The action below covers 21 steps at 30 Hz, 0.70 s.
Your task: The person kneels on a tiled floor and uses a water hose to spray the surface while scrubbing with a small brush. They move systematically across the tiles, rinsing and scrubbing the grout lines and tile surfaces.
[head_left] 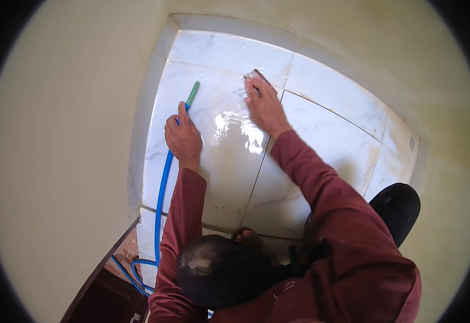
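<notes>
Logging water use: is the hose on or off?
On: clear water shows at the green tip of the hose, and ripples glint on the tiles.

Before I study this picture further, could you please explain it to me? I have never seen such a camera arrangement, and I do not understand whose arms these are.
There is no machine here: the arms belong to the person wearing the camera. It sits on the head and looks down, so left in the picture is the person's left. Its wide fisheye lens bends straight edges and leaves dark corners.

Below is a floor of pale, marbled tiles, with shiny water on it. The left hand holds a blue hose near its green end. The right hand holds a small dark-edged object against the floor; the fingers hide too much to say what it is.
</notes>
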Motion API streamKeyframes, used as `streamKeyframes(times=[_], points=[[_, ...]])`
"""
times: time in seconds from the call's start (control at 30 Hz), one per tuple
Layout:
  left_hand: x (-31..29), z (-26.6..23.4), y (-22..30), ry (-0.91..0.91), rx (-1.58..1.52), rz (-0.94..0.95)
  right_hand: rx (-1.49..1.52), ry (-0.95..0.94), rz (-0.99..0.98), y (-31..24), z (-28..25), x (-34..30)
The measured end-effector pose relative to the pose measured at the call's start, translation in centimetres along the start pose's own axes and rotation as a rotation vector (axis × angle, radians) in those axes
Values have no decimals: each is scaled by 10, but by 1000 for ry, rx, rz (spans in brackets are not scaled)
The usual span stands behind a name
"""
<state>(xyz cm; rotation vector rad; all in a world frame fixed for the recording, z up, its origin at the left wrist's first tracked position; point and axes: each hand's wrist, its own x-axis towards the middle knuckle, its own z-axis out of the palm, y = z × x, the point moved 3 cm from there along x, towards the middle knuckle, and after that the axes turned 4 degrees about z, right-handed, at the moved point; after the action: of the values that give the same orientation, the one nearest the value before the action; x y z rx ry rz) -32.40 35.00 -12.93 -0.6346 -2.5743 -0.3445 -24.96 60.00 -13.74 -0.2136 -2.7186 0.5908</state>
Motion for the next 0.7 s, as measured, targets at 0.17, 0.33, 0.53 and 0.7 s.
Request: streamKeyframes(times=[0.17, 0.33, 0.53, 0.7], points=[[5, -4, -3, -10, 20, -13, -54, 82, 155, 16, -16, -24], [1, -7, 6, 11, 9, -11, -145, 54, 138, 54, -35, 1], [0, -3, -1, -46, 34, -37, -1, -75, 70, -3, 1, -14], [1, -4, 1, -61, 39, 7, -134, 212, 265, 120, -57, -43]])
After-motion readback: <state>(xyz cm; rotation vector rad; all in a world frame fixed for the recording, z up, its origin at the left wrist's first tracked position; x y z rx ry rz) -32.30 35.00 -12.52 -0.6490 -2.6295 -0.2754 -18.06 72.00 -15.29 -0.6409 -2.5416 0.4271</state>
